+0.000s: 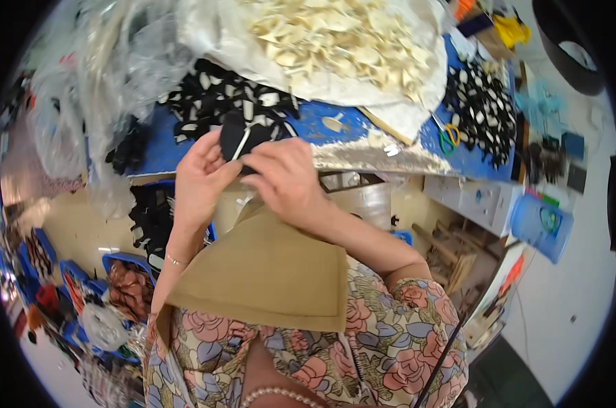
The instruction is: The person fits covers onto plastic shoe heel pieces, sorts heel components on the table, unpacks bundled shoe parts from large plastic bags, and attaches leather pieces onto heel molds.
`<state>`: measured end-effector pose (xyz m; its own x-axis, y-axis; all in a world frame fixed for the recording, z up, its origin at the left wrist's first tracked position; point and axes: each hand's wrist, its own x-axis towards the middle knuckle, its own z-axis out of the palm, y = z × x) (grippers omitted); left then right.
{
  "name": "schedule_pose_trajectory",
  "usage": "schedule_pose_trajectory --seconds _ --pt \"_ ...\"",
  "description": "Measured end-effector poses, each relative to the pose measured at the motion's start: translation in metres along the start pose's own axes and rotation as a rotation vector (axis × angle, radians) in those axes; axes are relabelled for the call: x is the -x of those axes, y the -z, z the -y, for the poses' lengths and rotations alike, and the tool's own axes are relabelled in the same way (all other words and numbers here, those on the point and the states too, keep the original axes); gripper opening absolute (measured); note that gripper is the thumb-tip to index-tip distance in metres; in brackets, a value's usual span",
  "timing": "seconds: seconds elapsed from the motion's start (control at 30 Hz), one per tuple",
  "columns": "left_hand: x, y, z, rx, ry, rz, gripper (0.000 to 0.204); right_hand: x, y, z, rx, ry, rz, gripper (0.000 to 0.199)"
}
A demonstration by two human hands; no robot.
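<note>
Above the near edge of a blue worktable (328, 139), both my hands are on a small black fabric piece (233, 134) with a narrow white strip along it. My left hand (200, 175) pinches its lower left side between thumb and fingers. From the right, my right hand (287, 178) closes its fingertips on the lower part of the same piece. The fingers partly hide its lower end. Just beyond my hands lies a heap of similar black pieces with white patches (216, 92).
Cream curled pieces (342, 41) cover a white sheet (321, 85) at the back. Scissors (449, 138) with green and yellow handles lie at the right, near another black-and-white heap (481, 102). Clear plastic bags (110, 75) hang at the left. Blue baskets (110, 262) stand on the floor.
</note>
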<state>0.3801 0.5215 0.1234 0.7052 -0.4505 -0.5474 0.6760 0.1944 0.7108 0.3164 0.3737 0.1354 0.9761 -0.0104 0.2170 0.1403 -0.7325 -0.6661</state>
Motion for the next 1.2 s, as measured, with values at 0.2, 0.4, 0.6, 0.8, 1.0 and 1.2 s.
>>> schedule_pose_trajectory --seconds 0.2,0.4,0.6,0.8,1.0,1.2 --pt "0.035 0.003 0.046 -0.152 0.114 0.022 0.028 0.057 0.0 0.001 -0.12 -0.099 -0.021 0.022" --pt "0.052 -0.009 0.059 -0.256 0.15 0.022 0.021 0.087 0.004 0.014 -0.191 -0.337 -0.006 0.022" --pt "0.057 -0.009 0.063 -0.201 0.125 0.127 0.029 0.092 0.003 0.012 -0.328 -0.408 -0.144 0.02" --pt "0.055 -0.006 0.081 0.068 0.114 0.058 0.036 0.087 0.004 0.01 -0.056 -0.16 -0.066 0.011" --pt "0.037 -0.013 0.105 0.137 0.052 -0.055 0.037 0.08 0.009 -0.017 -0.064 -0.174 0.144 0.017" --pt "-0.011 -0.043 0.146 0.207 -0.02 -0.035 0.042 0.069 0.018 -0.077 0.058 -0.181 0.213 0.013"
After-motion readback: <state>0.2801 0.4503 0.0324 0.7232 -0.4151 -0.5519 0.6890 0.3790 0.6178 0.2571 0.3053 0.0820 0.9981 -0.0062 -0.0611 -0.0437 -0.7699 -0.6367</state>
